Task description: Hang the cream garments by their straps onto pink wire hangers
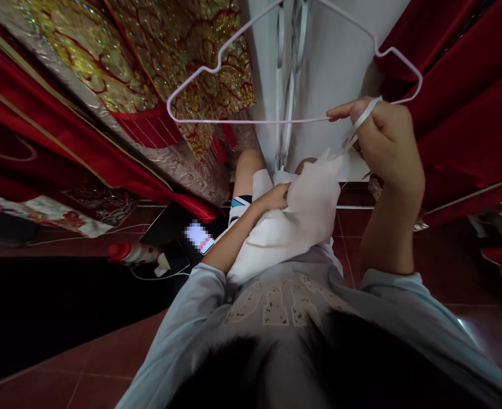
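My right hand (383, 136) is raised and closed on the bottom bar of a pale pink wire hanger (234, 120), pinching a thin white strap (364, 116) against it. The strap runs down to a white garment (297, 213) bunched in my lap. My left hand (274, 197) is closed on the garment's upper edge, fingers partly buried in the cloth.
Red and gold embroidered garments (118, 74) hang at the left, red velvet ones (468, 102) at the right, a white wall (331, 62) between. On the red tiled floor lie a phone (197, 237), a red-capped bottle (129, 253), a white charger with cable (162, 266) and a dark mat (42, 312).
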Available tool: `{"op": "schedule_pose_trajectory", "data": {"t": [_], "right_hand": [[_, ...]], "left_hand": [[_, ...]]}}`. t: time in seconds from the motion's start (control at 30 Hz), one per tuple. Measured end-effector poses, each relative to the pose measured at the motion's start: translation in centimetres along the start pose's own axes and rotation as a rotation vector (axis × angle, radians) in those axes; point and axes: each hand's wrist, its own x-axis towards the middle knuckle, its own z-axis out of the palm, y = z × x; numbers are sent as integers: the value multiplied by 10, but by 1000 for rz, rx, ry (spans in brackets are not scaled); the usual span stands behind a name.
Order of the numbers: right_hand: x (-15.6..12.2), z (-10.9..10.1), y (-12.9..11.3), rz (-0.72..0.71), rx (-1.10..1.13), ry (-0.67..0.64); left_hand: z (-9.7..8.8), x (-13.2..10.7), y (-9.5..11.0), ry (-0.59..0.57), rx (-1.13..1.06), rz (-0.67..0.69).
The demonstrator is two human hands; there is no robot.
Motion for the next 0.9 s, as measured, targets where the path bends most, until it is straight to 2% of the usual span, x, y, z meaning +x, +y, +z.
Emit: {"op": "schedule_pose_trajectory", "data": {"t": [0.13,0.23,0.3,0.37,0.43,0.5,0.57,0.6,0.63,0.67,0.7,0.77,0.83,0.87,0.9], "right_hand": [[-2,9,-4,6,38,42],[-4,17,-11,1,51,78],[-5,21,-15,-7,77,108],[-6,23,-17,-17,112,125],[-6,23,-17,-20,128,141],[-6,23,-15,16,119,167],[-7,23,-12,79,108,189],[-7,24,-11,97,111,183],[-8,25,-10,96,121,172],[-9,27,-10,79,134,155],[-11,28,-11,56,149,138],[-13,31,-13,15,160,126],[-14,32,-15,11,148,127],[-14,32,-15,8,139,124],[-14,32,-15,3,131,121]], "left_hand": [[7,17,8,29,0,69],[16,28,13,20,-1,57],[18,26,15,24,1,30],[11,16,18,96,10,5],[-6,-1,24,265,26,-11],[-28,-21,37,504,50,-12],[-44,-45,61,731,78,13],[-47,-59,77,900,102,74],[-48,-73,96,967,139,158],[-47,-88,117,931,191,252],[-45,-104,139,816,246,296],[-40,-132,181,439,263,180],[-41,-150,212,-33,128,59],[-44,-154,220,-115,65,65],[-48,-152,221,-96,29,90]]}}
